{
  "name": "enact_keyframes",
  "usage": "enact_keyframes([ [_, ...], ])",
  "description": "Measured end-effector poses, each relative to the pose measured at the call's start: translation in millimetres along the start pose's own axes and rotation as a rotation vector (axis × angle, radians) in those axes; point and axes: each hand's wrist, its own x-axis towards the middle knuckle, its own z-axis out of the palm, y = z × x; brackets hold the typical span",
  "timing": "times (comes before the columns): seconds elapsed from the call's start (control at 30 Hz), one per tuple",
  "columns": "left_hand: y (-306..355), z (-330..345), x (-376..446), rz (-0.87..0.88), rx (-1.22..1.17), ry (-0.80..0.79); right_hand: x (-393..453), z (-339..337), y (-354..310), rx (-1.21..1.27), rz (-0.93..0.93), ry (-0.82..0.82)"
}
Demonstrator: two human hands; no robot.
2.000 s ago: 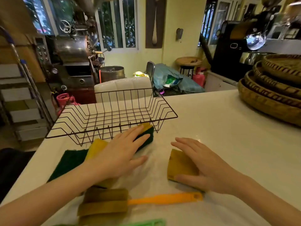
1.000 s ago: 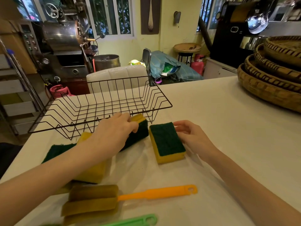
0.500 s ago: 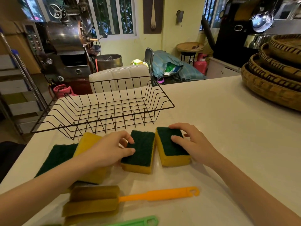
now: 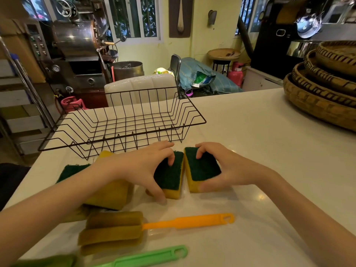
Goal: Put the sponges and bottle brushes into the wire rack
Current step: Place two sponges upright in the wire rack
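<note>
Two yellow sponges with green scouring tops lie side by side just in front of the black wire rack [image 4: 123,124], which holds nothing. My left hand [image 4: 146,168] grips the left sponge [image 4: 169,176] by its ends. My right hand [image 4: 225,168] grips the right sponge [image 4: 202,168] the same way. Under my left forearm lie another yellow sponge [image 4: 111,195] and a green scouring pad [image 4: 71,170]. Near the front edge rest an orange-handled bottle brush [image 4: 185,222] with a yellow foam head and a green-handled bottle brush [image 4: 146,257].
Everything sits on a white counter [image 4: 260,143]. Stacked woven baskets [image 4: 323,89] fill its far right corner. Behind the rack, past the counter's edge, stand a white chair back [image 4: 140,87] and a metal machine [image 4: 75,47].
Both sponges got turned green side up and set side by side. Since half a second ago both hands have closed around them, thumbs at the near ends and fingers at the far ends.
</note>
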Motion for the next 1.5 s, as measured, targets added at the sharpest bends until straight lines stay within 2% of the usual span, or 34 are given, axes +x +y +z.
enact_keyframes([
  [0.1,-4.2,0.0,6.6,0.016,-0.024,-0.001,-0.3,-6.0,0.3,-0.092,0.009,-0.070],
  [0.23,-5.7,-2.7,6.7,0.024,0.025,0.076,4.8,-15.9,-6.6,-0.157,-0.010,-0.055],
  [0.4,-2.2,-36.7,-15.6,0.086,-0.010,0.217,14.6,-45.8,-28.3,-0.120,-0.113,0.010],
  [0.57,-21.1,-75.5,-37.1,0.056,-0.099,0.374,46.2,-74.8,-54.7,-0.137,-0.219,0.095],
  [0.77,-76.3,-99.3,-43.6,-0.046,-0.151,0.504,111.9,-82.7,-81.3,-0.094,-0.304,0.154],
  [1.0,-163.2,-94.9,-20.4,-0.246,-0.094,0.508,207.6,-52.5,-91.1,-0.124,-0.267,0.107],
  [1.27,-217.2,-71.3,5.7,-0.293,-0.031,0.339,276.0,-10.0,-83.6,-0.131,-0.351,0.197],
  [1.5,-239.6,-73.4,3.8,-0.391,-0.009,0.247,295.7,7.1,-73.5,-0.086,-0.254,0.046],
])
